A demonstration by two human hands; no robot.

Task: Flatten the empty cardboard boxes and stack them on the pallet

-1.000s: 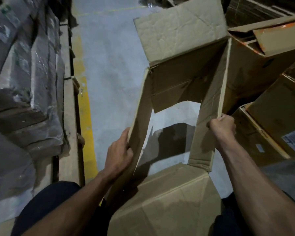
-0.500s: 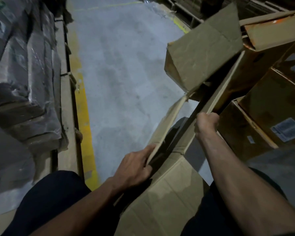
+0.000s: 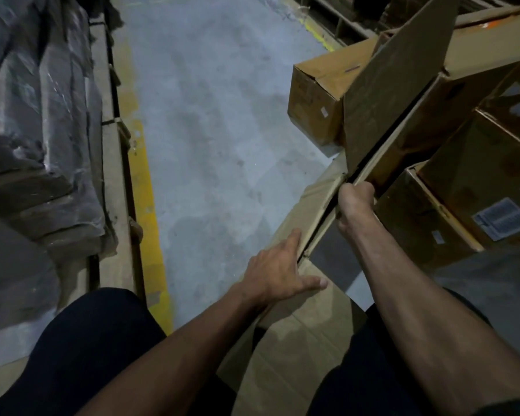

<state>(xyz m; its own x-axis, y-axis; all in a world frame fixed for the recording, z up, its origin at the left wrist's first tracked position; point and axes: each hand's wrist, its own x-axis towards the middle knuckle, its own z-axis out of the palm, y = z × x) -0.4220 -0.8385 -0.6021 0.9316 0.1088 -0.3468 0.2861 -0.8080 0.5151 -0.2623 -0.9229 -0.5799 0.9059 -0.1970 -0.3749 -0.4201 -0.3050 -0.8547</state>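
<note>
Grey concrete floor (image 3: 222, 145) with a yellow line (image 3: 147, 211) left of my grip; a brown box (image 3: 315, 100) sits beyond it.

Cardboard box (image 3: 385, 94) nearly collapsed flat, panels almost touching, slanting up toward the top right; right hand (image 3: 356, 202) grips the edge of its right panel, fingers curled over it; left hand (image 3: 278, 274) lies flat on the left panel, fingers straight, thumb spread onto the lower flap (image 3: 306, 340); closed carton (image 3: 315, 97) sits on the grey floor (image 3: 210, 130) just behind; labelled cartons (image 3: 493, 187) stacked at right; yellow line (image 3: 146, 205) runs beside wrapped pallet loads (image 3: 39, 139) at left.
</note>
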